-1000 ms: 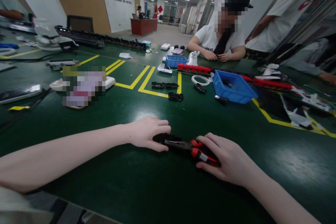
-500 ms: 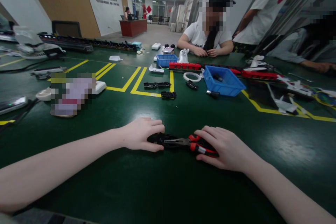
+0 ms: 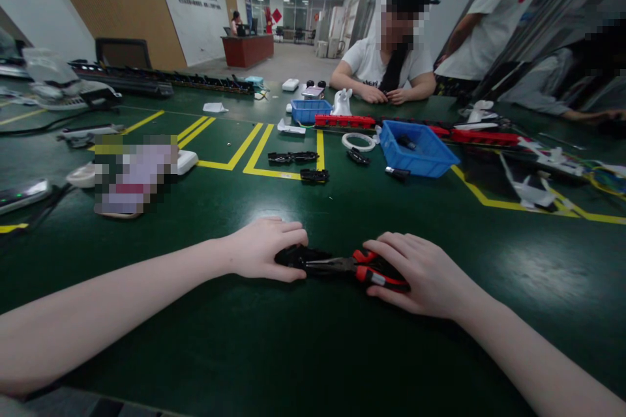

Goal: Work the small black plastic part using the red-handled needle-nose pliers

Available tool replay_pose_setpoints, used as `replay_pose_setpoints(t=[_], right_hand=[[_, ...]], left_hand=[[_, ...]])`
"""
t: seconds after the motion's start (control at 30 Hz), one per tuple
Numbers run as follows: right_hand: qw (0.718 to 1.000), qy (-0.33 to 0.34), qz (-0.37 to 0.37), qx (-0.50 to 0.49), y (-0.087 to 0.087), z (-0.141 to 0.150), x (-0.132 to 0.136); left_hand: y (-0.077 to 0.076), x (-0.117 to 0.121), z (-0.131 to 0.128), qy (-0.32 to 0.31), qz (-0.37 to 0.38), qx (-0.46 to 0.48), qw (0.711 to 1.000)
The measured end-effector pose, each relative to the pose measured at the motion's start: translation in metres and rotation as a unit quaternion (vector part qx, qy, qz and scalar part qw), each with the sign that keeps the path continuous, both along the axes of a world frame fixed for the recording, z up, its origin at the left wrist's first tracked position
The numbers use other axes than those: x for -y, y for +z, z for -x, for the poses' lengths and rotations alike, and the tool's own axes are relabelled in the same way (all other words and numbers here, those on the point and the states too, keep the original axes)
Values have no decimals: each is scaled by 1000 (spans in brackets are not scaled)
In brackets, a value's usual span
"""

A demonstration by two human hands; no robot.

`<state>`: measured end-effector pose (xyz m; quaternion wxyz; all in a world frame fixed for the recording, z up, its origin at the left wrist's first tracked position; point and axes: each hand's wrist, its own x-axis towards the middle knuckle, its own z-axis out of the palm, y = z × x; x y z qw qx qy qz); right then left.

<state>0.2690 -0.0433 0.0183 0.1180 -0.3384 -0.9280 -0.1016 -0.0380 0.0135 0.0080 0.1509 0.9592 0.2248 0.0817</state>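
Near the front of the green table [image 3: 274, 345], my left hand [image 3: 267, 249] grips a small black part [image 3: 292, 257] between thumb and fingers. My right hand [image 3: 418, 273] is wrapped round the red and black handles of a pair of long-nose pliers [image 3: 364, 268]. The plier jaws point left and lie against the black part; whether they are clamped on a piece of it is too dark to tell. Farther back lie similar black parts, one long [image 3: 292, 158], one short [image 3: 314, 175] and one tilted [image 3: 358, 156].
A blue bin [image 3: 418, 155] with dark pieces stands right of a white ring [image 3: 358, 142]. Behind are a smaller blue bin [image 3: 312, 111] and red strips [image 3: 345, 122]. A phone [image 3: 137, 182] lies at left. Across the table sits a person [image 3: 386, 71]; others are at right.
My view has turned a little to the right, so the scene has slid left. Both hands keep their grips, the pliers staying at the black part.
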Motion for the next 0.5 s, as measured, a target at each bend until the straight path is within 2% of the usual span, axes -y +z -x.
replay_pose_setpoints(t=[0.23, 0.5], right_hand=[[999, 8, -30, -15, -1, -2, -1], [999, -6, -8, -36, 0, -2, -2]], left_hand=[[1, -1, 0, 6, 14, 5, 1000], [2, 0, 1, 9, 19, 1, 1000]])
